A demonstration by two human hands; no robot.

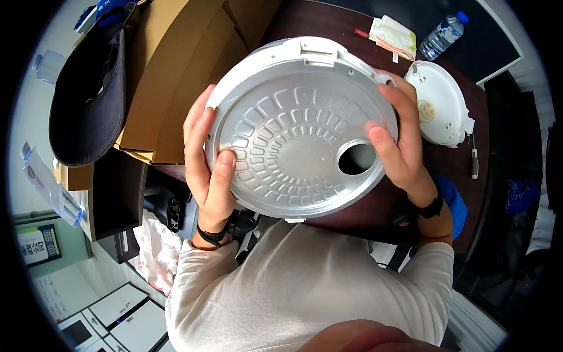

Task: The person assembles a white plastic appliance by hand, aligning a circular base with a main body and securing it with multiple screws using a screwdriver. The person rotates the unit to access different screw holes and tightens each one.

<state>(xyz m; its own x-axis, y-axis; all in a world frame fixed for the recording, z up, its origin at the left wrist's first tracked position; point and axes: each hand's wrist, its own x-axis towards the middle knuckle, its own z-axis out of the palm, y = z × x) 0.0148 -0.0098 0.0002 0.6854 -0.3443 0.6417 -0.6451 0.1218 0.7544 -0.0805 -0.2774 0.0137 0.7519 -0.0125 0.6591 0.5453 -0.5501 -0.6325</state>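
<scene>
Between my two hands is a round rice cooker lid with a white rim and a silvery metal inner face (299, 155), held up over the table. Rings of raised patterns cover the metal, and a round hole opens at its lower right. My left hand (210, 158) grips the left edge, thumb on the metal face. On the opposite edge, my right hand (402, 132) has its thumb near the hole and its fingers around the rim. A white lid cover (440, 100) lies to the right on the table. Below it is a small screwdriver (474, 163).
A large cardboard box (170, 76) stands at the left, with a dark cap (88, 105) beside it. At the far right of the table (328, 20) are a folded cloth (394, 36) and a water bottle (444, 36). A crumpled plastic bag (157, 249) sits at lower left.
</scene>
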